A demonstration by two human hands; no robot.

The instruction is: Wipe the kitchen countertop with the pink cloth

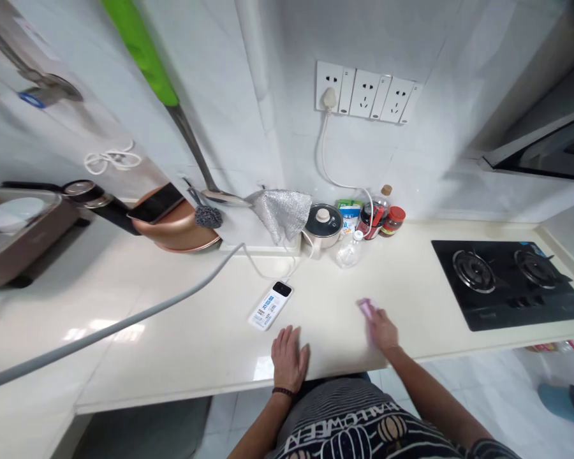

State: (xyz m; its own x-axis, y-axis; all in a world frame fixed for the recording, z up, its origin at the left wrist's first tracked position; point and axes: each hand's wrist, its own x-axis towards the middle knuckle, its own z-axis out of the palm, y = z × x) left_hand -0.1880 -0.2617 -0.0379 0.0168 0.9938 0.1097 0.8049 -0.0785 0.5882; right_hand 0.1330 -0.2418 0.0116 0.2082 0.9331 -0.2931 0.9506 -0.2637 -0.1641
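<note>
My left hand lies flat on the pale countertop near its front edge, fingers stretched out and holding nothing. Just beyond its fingertips lies a white device with a dark end, printed labels and a white cable. My right hand is closed on a pink cloth, pressed on the counter to the left of the stove. That hand and the cloth are blurred by motion, so the exact grip is partly hidden.
A black gas stove sits at the right. Along the wall stand a small lidded pot, a clear bottle and a red-lidded jar. A copper-coloured pan leans further left. A grey hose crosses the left counter.
</note>
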